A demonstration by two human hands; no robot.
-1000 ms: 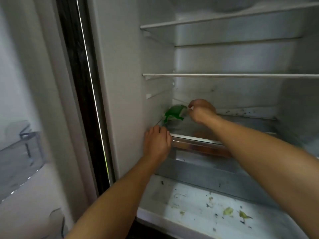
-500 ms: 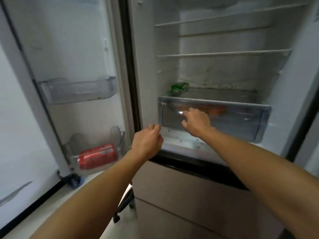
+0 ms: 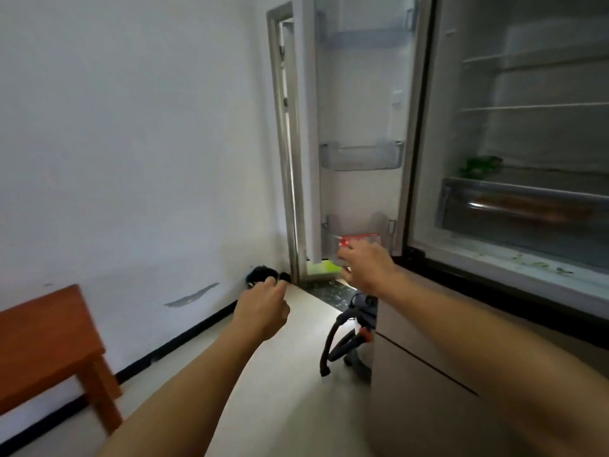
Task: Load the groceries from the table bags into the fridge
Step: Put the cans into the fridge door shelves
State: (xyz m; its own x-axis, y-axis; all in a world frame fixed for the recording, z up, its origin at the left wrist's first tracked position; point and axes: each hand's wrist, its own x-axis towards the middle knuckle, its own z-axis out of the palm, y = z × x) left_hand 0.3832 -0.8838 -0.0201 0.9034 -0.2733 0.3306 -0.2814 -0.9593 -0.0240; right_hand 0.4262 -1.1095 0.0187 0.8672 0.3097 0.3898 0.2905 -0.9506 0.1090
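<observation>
Table (image 3: 39,334) lies low left, nearer the left hand (image 3: 262,313); right hand (image 3: 365,270) hangs by the fridge door (image 3: 359,94). Both loosely curled, empty.

Green bundle (image 3: 481,164) on shelf (image 3: 553,175) — red can (image 3: 361,240) in door bin (image 3: 379,222)

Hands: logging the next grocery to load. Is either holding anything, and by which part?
Nothing held: left hand and right hand are loosely curled, empty; the red can sits behind the right one.
</observation>
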